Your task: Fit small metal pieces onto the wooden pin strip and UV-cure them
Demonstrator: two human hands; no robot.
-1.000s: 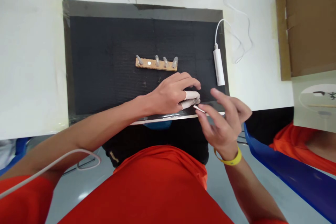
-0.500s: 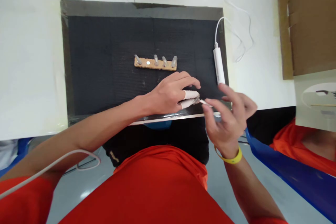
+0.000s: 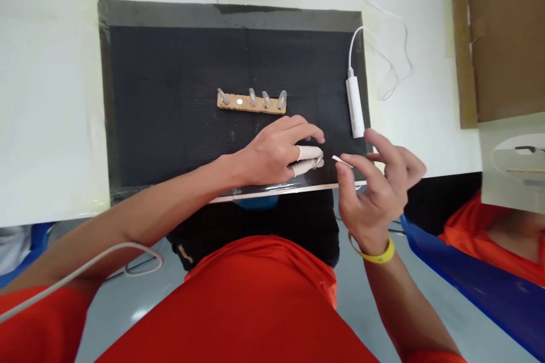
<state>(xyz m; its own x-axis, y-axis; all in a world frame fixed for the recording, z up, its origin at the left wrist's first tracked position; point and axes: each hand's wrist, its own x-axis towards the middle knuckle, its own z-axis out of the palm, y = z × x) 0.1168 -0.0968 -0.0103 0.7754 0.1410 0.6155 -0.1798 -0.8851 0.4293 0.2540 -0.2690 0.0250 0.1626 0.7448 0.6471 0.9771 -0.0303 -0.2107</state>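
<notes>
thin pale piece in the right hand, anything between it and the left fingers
Nothing visible: between the thin pale piece in the right hand and the left hand's covered fingers, only black mat shows.

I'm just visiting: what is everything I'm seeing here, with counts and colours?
Table: one, white, upper half
Mat: one, black, on the table
Strip: one, tan, on the mat
Tips: four, greyish, sticking up from the strip
Dot: one, white, on the strip
Stick-shaped device: one, white, mat's right side
Cables: at least two, white, at the device and lower left
Cardboard: count unclear, brown, upper right
Other person's clothing: orange, right edge
Slim stick: one, pale, in the right hand
Small piece: one, greyish, at the left hand
Finger covers: two, white, left hand
Wristband: one, yellow, right wrist
Shirt: one, red, bottom
Hands: two, near the mat's front edge
</notes>
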